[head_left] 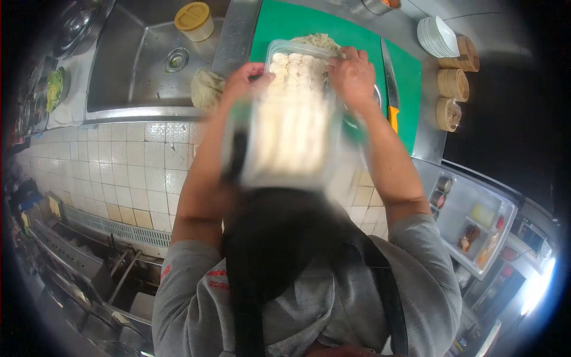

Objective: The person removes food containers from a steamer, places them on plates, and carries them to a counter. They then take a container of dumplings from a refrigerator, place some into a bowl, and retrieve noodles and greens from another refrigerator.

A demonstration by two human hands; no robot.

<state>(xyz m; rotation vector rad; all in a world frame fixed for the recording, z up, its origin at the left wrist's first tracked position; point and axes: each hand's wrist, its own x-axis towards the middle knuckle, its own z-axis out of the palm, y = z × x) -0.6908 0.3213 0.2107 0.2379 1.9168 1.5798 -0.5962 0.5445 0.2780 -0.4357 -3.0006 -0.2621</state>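
Between my hands is a clear plastic container (pixel 328 128) with rows of pale, round pieces (pixel 291 116) that look like dough or dumplings. Its near end is smeared by motion. My left hand (pixel 245 82) grips the left side close to the far end, fingers at the wall. On the opposite side, my right hand (pixel 355 76) is closed on the far right corner. The far end of the container lies over a green cutting board (pixel 291 21), in front of a crumpled cloth (pixel 318 41). A round metal rim (pixel 377 95) shows partly behind my right wrist.
A knife (pixel 390 80) with a yellow handle lies on the board's right side. The steel sink (pixel 122 65) at left has a yellow-lidded tub (pixel 194 22) and a cloth (pixel 208 89) at its edge. White plates (pixel 437 37) and bamboo steamers (pixel 453 84) stand right; an ingredient tray (pixel 476 220) sits lower right.
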